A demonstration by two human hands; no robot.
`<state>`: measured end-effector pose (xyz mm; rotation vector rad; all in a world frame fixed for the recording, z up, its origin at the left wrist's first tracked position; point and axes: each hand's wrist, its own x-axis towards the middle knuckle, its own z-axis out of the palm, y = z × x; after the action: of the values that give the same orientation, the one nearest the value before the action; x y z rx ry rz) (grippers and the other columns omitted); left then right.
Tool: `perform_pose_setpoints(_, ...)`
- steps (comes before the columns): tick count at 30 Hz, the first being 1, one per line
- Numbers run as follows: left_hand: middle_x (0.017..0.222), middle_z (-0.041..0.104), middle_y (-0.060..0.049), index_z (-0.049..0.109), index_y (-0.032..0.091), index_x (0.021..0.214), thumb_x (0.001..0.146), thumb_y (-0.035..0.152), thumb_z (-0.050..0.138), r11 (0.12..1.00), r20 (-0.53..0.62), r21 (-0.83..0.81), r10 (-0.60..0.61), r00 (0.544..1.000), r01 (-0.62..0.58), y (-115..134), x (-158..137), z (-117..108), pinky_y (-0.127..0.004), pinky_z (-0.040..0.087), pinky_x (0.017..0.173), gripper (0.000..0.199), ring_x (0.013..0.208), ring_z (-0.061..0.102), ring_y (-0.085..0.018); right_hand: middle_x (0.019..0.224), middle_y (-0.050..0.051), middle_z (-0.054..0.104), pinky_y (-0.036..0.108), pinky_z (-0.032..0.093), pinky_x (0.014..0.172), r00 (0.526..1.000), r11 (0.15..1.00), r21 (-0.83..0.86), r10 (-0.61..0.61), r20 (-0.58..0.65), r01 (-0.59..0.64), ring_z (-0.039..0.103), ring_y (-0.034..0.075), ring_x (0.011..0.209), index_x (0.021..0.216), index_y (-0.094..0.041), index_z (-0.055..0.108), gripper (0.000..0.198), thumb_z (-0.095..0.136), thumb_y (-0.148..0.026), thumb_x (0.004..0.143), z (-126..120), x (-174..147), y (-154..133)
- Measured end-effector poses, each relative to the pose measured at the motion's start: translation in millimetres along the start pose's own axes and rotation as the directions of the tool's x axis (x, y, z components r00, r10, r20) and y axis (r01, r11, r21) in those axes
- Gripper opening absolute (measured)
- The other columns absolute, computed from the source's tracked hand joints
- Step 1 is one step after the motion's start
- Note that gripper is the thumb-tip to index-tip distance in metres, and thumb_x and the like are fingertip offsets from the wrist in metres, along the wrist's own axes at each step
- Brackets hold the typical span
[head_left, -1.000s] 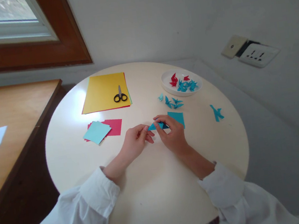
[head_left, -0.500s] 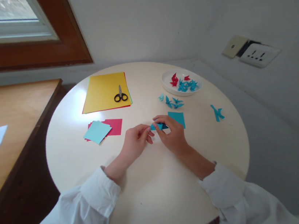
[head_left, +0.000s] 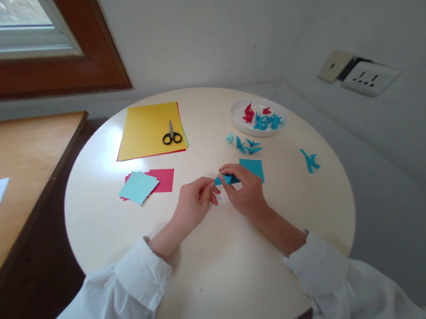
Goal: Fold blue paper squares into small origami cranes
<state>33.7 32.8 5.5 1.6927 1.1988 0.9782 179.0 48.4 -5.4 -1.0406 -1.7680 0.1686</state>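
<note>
A small piece of folded blue origami paper [head_left: 224, 179] is held between both hands, above the middle of the round table. My left hand [head_left: 195, 199] pinches its left end between thumb and index finger. From the other side, my right hand [head_left: 246, 189] grips it with thumb and fingers, covering part of it. Just behind the right hand lies a flat blue paper square [head_left: 252, 169], partly hidden by that hand. Beyond it sit several folded blue paper cranes [head_left: 251, 146] and a paler one [head_left: 229, 138].
A white plate [head_left: 237, 126] holds red and blue folded cranes. Black-handled scissors [head_left: 171, 134] lie on yellow sheets [head_left: 146, 131]. Light-blue squares [head_left: 139, 188] overlap pink squares [head_left: 166, 180] at left. Blue paper scraps [head_left: 309, 161] lie at right. A wooden desk [head_left: 31, 147] stands left of the round table [head_left: 221, 284].
The folded blue paper has turned slightly between my fingers. Both hands keep nearly the same place and grip.
</note>
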Motion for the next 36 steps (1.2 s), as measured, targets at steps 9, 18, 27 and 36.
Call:
perform_pose_setpoints(9, 0.060, 0.062, 0.000, 0.061, 0.015, 0.076, 0.076, 0.013, 0.043, 0.997, 0.000, -0.034, -0.066, 0.998, 0.066, -0.3, 0.8, 2.1, -0.020, 0.043, 0.052, 0.018, 0.055, 0.059, -0.011, 0.083, 0.006, 0.067, 0.029, 0.054, 0.070, 0.999, 0.999, -0.030, -0.045, -0.009, 0.045, 0.064, 0.016, 0.079, 0.080, -0.020, 0.056, 0.005, 0.052, -0.016, 0.080, 0.9, 0.7, 2.1)
perform_pose_setpoints(18, 0.056, 0.062, -0.002, 0.062, 0.014, 0.073, 0.078, 0.026, 0.050, 0.972, 0.031, -0.178, -0.149, 0.988, 0.153, 2.5, 2.2, 3.1, -0.021, 0.041, 0.048, 0.017, 0.053, 0.058, -0.013, 0.082, 0.005, 0.067, 0.029, 0.054, 0.070, 0.998, 0.997, -0.039, -0.059, 0.013, 0.060, 0.064, 0.016, 0.079, 0.079, -0.020, 0.055, 0.007, 0.052, -0.013, 0.079, 0.6, -0.9, 1.8)
perform_pose_setpoints(27, 0.056, 0.063, -0.003, 0.061, 0.015, 0.069, 0.083, 0.032, 0.048, 0.980, 0.016, -0.121, -0.160, 0.987, 0.161, -0.2, 1.8, 4.2, -0.020, 0.041, 0.048, 0.025, 0.052, 0.059, -0.012, 0.083, 0.006, 0.068, 0.029, 0.055, 0.071, 0.999, 0.998, -0.041, -0.052, 0.007, 0.053, 0.064, 0.017, 0.080, 0.080, -0.020, 0.056, 0.008, 0.052, -0.013, 0.079, 1.0, -0.8, 2.5)
perform_pose_setpoints(36, 0.054, 0.062, -0.003, 0.059, 0.014, 0.066, 0.083, 0.033, 0.048, 0.974, 0.012, -0.155, -0.164, 0.986, 0.163, 2.8, 2.1, 3.8, -0.020, 0.041, 0.047, 0.027, 0.051, 0.059, -0.012, 0.084, 0.006, 0.068, 0.030, 0.055, 0.071, 0.999, 0.998, -0.036, -0.050, 0.013, 0.050, 0.064, 0.017, 0.080, 0.081, -0.020, 0.056, 0.009, 0.052, -0.013, 0.079, 2.1, -1.0, 2.2)
